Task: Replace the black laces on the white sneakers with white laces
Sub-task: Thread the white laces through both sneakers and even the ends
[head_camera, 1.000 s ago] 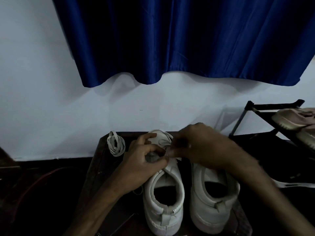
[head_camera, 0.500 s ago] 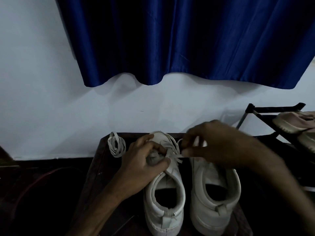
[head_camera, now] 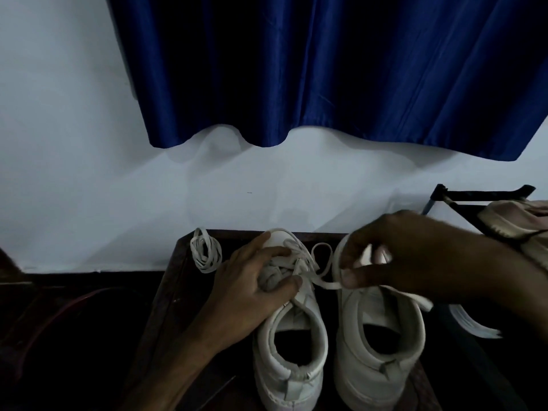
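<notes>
A white lace (head_camera: pixel 323 264) was threaded through the front of the left sneaker (head_camera: pixel 289 336), and its free end looped out to the right in the gap between the two shoes; the right hand (head_camera: pixel 406 256) pinched that end between thumb and curled fingers, above the front of the right sneaker (head_camera: pixel 379 336); the left hand (head_camera: pixel 252 295) gripped the laced front of the left sneaker, thumb pressed on the near side and fingers bent over the top toward the toe; both sneakers were white and stood side by side, heels toward the viewer, openings facing up, on a dark table (head_camera: pixel 175 277); a spare lace (head_camera: pixel 206 253), white and coiled, lay at the table's far left corner, apart from the shoes; behind the table was a pale wall (head_camera: pixel 74 173) with a dark blue curtain (head_camera: pixel 326 69) hanging over its upper part; at the right edge stood a black rack (head_camera: pixel 474 195) holding a pale shoe (head_camera: pixel 513 221), only partly in view; the room was dim.
</notes>
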Motion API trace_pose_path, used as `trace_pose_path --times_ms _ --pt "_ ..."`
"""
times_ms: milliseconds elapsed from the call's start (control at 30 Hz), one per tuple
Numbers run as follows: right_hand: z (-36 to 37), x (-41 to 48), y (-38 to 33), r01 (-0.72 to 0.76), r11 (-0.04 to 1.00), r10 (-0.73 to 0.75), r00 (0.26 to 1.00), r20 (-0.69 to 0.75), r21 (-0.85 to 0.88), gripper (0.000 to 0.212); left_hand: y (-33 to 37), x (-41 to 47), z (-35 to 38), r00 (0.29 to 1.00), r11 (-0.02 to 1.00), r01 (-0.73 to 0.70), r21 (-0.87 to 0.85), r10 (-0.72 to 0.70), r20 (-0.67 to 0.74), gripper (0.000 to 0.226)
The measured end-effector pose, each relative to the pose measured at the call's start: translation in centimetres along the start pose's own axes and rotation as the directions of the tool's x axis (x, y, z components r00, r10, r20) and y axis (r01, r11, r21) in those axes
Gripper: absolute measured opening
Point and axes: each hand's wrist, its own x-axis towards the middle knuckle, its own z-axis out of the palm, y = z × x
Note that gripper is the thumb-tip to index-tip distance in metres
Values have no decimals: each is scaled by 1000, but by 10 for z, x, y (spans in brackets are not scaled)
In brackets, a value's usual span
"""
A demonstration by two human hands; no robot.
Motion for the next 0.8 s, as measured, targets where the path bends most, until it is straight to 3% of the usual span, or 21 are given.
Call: trace_pose_path --times_ms 267,367,500,600,700,800 --pt "50 38 -18 -43 995 57 986 -156 95 54 8 -2 -4 998 998 2 58 -6 67 39" --pt "52 41 -21 -44 997 53 986 -156 61 44 7 -3 -5 997 997 -8 77 2 74 53" --pt "54 44 -16 34 999 -26 987 -160 43 16 5 -5 -6 995 999 46 1 -46 93 51" --pt "43 36 -15 108 991 -102 992 -76 78 20 7 -6 -7 994 998 59 5 -59 87 48" --pt "6 7 -7 174 917 -168 985 -47 358 21 10 -6 -8 995 997 54 59 -59 85 59" --pt "-12 -9 -1 118 957 -121 993 -2 265 34 13 -7 -9 993 989 57 136 -71 97 72"
